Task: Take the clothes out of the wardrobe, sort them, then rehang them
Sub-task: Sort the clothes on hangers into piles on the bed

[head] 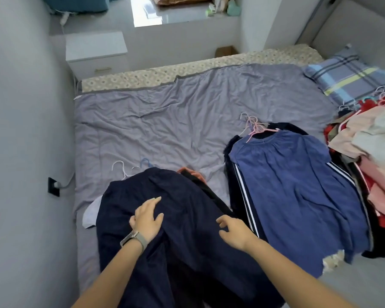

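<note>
On the wrinkled grey bedsheet (165,121), at seven o'clock, the left hand (147,218) presses flat on a dark navy garment (187,230); the right hand (233,232) hovers over it, fingers loosely spread, holding nothing. At three o'clock lies a blue hangered dress (298,185).

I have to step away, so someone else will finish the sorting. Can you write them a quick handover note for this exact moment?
Left hand: flat on the dark navy garment, fingers straight, gripping nothing.
Right hand: open, fingers loosely curled, at the same garment's right edge.
On the bed: the navy pile nearest you, hangers poking out at its top; a blue dress pile to its right on pink hangers; an unsorted red, pink and cream heap at the right edge.
Done: two piles started.
Left: sort the heap, then rehang everything.
</note>
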### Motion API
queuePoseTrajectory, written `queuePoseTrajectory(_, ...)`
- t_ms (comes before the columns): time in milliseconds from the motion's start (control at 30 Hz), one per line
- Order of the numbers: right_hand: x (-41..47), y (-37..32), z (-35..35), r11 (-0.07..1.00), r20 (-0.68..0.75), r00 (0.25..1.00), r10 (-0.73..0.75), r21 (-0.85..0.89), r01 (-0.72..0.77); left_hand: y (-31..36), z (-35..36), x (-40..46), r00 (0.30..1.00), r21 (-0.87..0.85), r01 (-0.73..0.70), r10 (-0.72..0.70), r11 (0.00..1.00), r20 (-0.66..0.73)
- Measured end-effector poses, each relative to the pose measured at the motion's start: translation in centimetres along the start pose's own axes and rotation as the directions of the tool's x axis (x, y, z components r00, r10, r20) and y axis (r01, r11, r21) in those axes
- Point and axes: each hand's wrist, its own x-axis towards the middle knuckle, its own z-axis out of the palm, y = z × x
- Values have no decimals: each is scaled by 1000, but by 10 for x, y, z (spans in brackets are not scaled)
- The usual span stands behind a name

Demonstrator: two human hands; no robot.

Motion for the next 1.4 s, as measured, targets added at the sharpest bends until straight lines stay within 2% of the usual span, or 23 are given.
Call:
queuePoseTrajectory(100,-12,50,-37,998,-45,999,-7,-66,4,57,29,-22,980,-135,-178,188,975,67)
queuePoseTrajectory(167,-17,93,-73,993,-92,996,-9,-121,-2,103,48,-35,959,-253,-225,260,941,115)
queuePoseTrajectory(400,-53,242,-191,996,-185,983,-14,-93,-3,261,121,-73,983,-207,-163,176,965,48)
queuePoseTrajectory(567,-91,292,-267,997,-248,966,-72,-49,62,340,147,-100,988,-187,-113,131,976,86)
queuePoseTrajectory(700,-103,313,-301,996,-300,950,-90,-17,89,370,151,-104,987,-147,-100,117,984,113)
queuePoseTrajectory(833,-97,337,-296,998,-269,961,-64,-6,64,388,163,-91,979,-96,-108,123,989,165)
queuePoseTrajectory(1000,-64,374,-308,999,-244,969,-40,-41,31,404,181,-75,986,-85,-73,85,994,144)
queuePoseTrajectory(1200,14,411,-372,998,-194,980,-47,-43,39,442,211,-25,996,-105,14,-5,994,85)
queuePoseTrajectory(1400,111,445,-424,987,-35,995,-98,-134,93,492,243,42,990,-82,132,-128,988,54)
